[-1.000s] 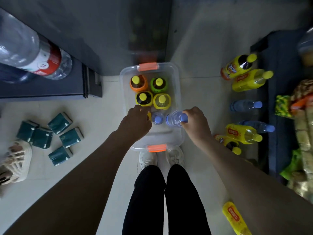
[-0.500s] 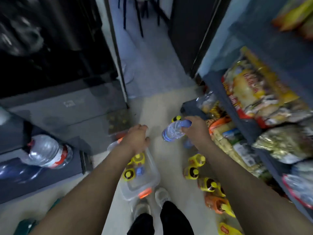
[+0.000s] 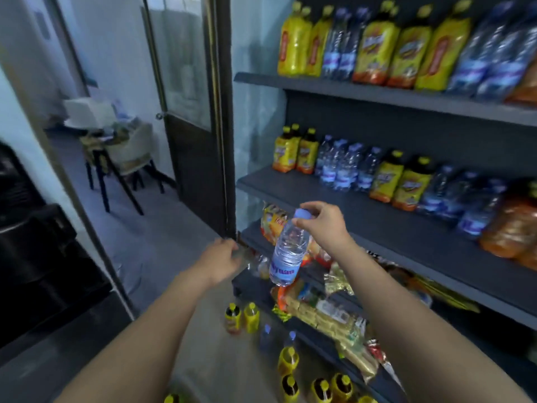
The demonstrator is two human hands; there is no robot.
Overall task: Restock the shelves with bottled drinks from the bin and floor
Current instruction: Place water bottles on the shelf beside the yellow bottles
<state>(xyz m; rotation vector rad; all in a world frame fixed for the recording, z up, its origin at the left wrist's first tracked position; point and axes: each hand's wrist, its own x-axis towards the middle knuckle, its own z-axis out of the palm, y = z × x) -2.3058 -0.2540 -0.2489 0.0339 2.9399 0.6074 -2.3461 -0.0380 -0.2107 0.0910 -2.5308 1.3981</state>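
Observation:
My right hand (image 3: pixel 324 225) pinches the blue cap of a clear water bottle (image 3: pixel 288 251), which hangs tilted in front of the dark shelf unit. My left hand (image 3: pixel 219 263) is lower and to the left. Its fingers curl round a clear, blurred thing (image 3: pixel 247 258) that looks like another small bottle. The middle shelf (image 3: pixel 348 210) carries yellow juice bottles (image 3: pixel 293 152) and water bottles (image 3: pixel 340 167) along its back, with bare board in front. More yellow-capped bottles (image 3: pixel 241 317) stand on the floor by the shelf foot. The bin is out of view.
The top shelf (image 3: pixel 377 94) is lined with yellow and blue bottles. Snack packets (image 3: pixel 328 312) fill the lower shelves. A dark-framed glass door (image 3: pixel 186 112) stands left of the unit, with a chair (image 3: pixel 122 158) in the room beyond. A black cabinet (image 3: pixel 35 251) is at the far left.
I have risen from the bin and my view has swung up to the shelves. My right hand has lifted the water bottle to shelf height, and my left hand has come up beside it.

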